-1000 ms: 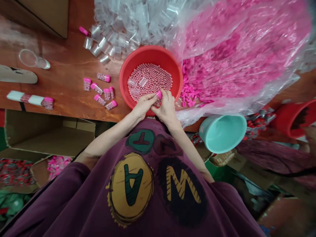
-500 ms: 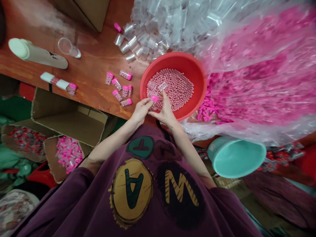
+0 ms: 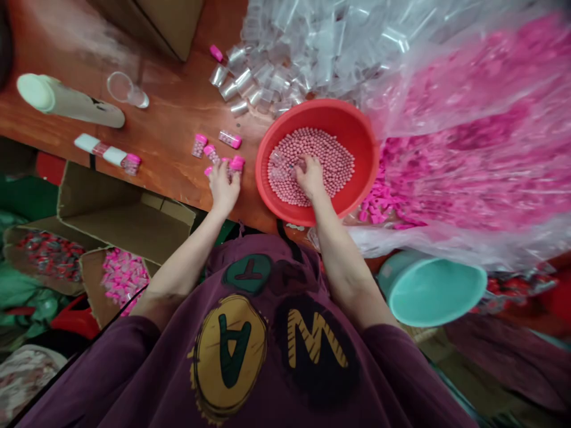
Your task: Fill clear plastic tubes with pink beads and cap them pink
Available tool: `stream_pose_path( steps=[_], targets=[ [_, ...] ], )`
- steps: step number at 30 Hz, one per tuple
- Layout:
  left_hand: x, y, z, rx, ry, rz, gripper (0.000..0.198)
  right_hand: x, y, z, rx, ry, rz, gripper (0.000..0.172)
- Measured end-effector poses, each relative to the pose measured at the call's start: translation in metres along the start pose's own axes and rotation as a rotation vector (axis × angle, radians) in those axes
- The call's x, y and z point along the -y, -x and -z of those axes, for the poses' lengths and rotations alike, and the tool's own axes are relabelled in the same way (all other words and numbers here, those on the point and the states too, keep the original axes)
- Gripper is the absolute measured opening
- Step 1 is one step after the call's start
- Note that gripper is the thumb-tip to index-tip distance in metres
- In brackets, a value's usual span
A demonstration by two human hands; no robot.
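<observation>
My left hand (image 3: 224,187) is over a small group of pink-capped bottles (image 3: 230,139) filled with pink beads, on the wooden table left of the bowl. Its fingers are apart, and they touch or nearly touch the nearest bottles, partly hiding them. Inside the red bowl (image 3: 264,193), my right hand (image 3: 311,176) reaches down to the pink beads (image 3: 332,160). Its fingers are curled round a small clear tube (image 3: 292,169), which is partly hidden. Another clear container (image 3: 277,159) lies on the beads just left of it.
Clear empty tubes (image 3: 267,77) are heaped behind the bowl. Plastic bags of pink caps (image 3: 473,172) spread at right. A teal basin (image 3: 435,288) stands below the table's right side. Cardboard boxes (image 3: 125,217) sit at lower left. A pale cylinder (image 3: 71,101) lies at far left.
My hands were together at the bowl's near rim, the left on a pink-capped bottle. The left has moved left to the bottle group; the right has moved deeper into the bowl.
</observation>
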State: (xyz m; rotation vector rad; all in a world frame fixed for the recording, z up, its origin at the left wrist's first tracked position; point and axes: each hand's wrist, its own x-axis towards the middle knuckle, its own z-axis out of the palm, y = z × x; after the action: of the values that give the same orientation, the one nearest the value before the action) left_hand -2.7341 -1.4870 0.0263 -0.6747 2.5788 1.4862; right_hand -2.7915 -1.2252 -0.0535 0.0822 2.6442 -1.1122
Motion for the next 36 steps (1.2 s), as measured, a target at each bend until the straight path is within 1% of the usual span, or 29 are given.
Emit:
stream_pose_path(
  steps=[1,2,3,4,5,6,7,9,10,12,15,17,18,20,21,23,25,26,28,30,32,34,36],
  targets=[
    [-0.011,0.006,-0.005,-0.009,-0.098,-0.116,0.034,-0.004,0.008,0.002,-0.013,-0.09,-0.03,0.043],
    [-0.024,0.012,-0.013,0.028,-0.159,-0.227,0.033,-0.007,0.018,0.004,-0.027,-0.179,-0.063,0.042],
    [-0.037,0.019,-0.024,0.112,-0.186,-0.319,0.034,-0.009,0.028,0.005,-0.042,-0.264,-0.096,0.043],
    [-0.05,0.026,-0.038,0.233,-0.219,-0.385,0.036,-0.009,0.038,0.007,-0.061,-0.342,-0.126,0.043],
    [-0.062,0.032,-0.054,0.351,-0.267,-0.421,0.037,-0.009,0.048,0.007,-0.084,-0.414,-0.154,0.042],
    [-0.071,0.038,-0.07,0.448,-0.327,-0.426,0.037,-0.007,0.058,0.008,-0.109,-0.479,-0.179,0.039],
    [-0.078,0.042,-0.086,0.518,-0.392,-0.411,0.034,-0.005,0.066,0.008,-0.137,-0.535,-0.201,0.035],
    [-0.086,0.047,-0.112,0.601,-0.497,-0.386,0.025,0.001,0.08,0.009,-0.196,-0.592,-0.238,0.029],
    [-0.087,0.046,-0.122,0.627,-0.526,-0.39,0.023,0.004,0.087,0.011,-0.218,-0.593,-0.251,0.027],
    [-0.086,0.039,-0.133,0.663,-0.551,-0.426,0.022,0.009,0.099,0.018,-0.254,-0.546,-0.234,0.029],
    [-0.088,0.011,-0.14,0.646,-0.571,-0.451,0.025,0.005,0.119,0.04,-0.323,-0.419,-0.126,0.035],
    [-0.093,-0.014,-0.144,0.605,-0.62,-0.453,0.028,-0.012,0.134,0.06,-0.41,-0.351,-0.114,0.036],
    [-0.096,-0.026,-0.147,0.594,-0.654,-0.455,0.03,-0.026,0.141,0.071,-0.465,-0.327,-0.148,0.036],
    [-0.103,-0.043,-0.158,0.598,-0.692,-0.464,0.031,-0.063,0.156,0.093,-0.575,-0.29,-0.276,0.035],
    [-0.105,-0.047,-0.165,0.609,-0.696,-0.465,0.03,-0.085,0.161,0.102,-0.612,-0.271,-0.35,0.035],
    [-0.106,-0.042,-0.182,0.643,-0.682,-0.467,0.028,-0.125,0.167,0.116,-0.62,-0.245,-0.478,0.034],
    [-0.103,-0.026,-0.202,0.675,-0.676,-0.464,0.027,-0.156,0.162,0.12,-0.597,-0.212,-0.555,0.035],
    [-0.1,-0.016,-0.212,0.685,-0.665,-0.457,0.026,-0.166,0.157,0.12,-0.595,-0.183,-0.569,0.035],
    [-0.091,0.003,-0.229,0.681,-0.58,-0.423,0.022,-0.176,0.142,0.114,-0.596,-0.086,-0.551,0.037],
    [-0.082,0.015,-0.238,0.668,-0.436,-0.383,0.018,-0.175,0.129,0.106,-0.552,0.046,-0.5,0.042],
    [-0.075,0.019,-0.236,0.674,-0.321,-0.356,0.027,-0.17,0.12,0.102,-0.465,0.17,-0.47,0.047],
    [-0.072,0.019,-0.224,0.705,-0.272,-0.353,0.037,-0.164,0.119,0.105,-0.382,0.25,-0.469,0.046],
    [-0.075,0.019,-0.206,0.724,-0.191,-0.354,0.041,-0.159,0.123,0.114,-0.333,0.292,-0.464,0.041]
  ],
)
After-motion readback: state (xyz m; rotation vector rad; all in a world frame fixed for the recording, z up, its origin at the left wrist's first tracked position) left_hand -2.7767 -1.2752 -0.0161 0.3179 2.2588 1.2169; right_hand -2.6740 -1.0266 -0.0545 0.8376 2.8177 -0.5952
